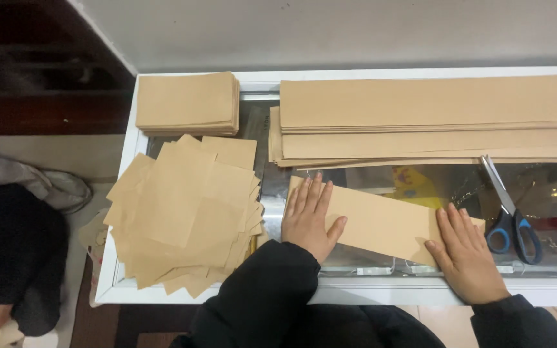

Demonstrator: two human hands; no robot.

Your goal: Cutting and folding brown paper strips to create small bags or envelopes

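Brown paper strip lies slanted on glass counter, near front edge. Left hand flat, fingers spread, pressing strip's left end; right hand flat on right end, gripping nothing. Loose pile of cut squares just left, scissors just right, long strip stack behind; bare glass between.
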